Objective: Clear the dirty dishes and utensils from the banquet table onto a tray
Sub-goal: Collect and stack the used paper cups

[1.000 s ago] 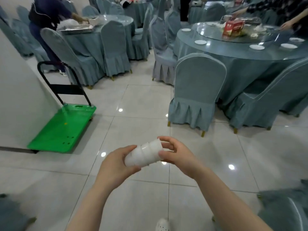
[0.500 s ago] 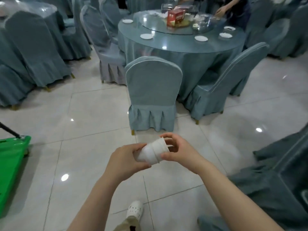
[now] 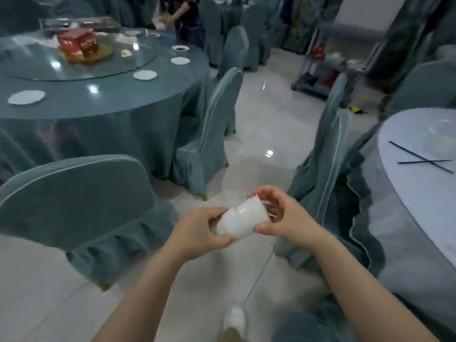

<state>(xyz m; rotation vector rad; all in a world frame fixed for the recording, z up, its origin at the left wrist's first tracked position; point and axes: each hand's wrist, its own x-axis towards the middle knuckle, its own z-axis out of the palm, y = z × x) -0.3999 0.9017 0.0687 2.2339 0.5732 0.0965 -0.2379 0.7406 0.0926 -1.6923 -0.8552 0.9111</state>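
You stood on a tiled floor between two round banquet tables, holding a nested stack of white cups (image 3: 243, 219) sideways at waist height. Your left hand (image 3: 199, 230) was wrapped closed around the stack's base end, and your right hand (image 3: 281, 215) was curled around its open rims, thumb beneath and fingers above. No tray was clearly visible, so where the stack should go could not be told. The blue-clothed table (image 3: 103, 104) to your left held several small white plates (image 3: 26, 97) and a red box (image 3: 78, 45) on its glass turntable; the white table (image 3: 419, 193) to your right held dark chopsticks (image 3: 423, 157). To carry well, you probably needed to press the cups firmly together and tip the stack upright, since a sideways stack can slide apart.
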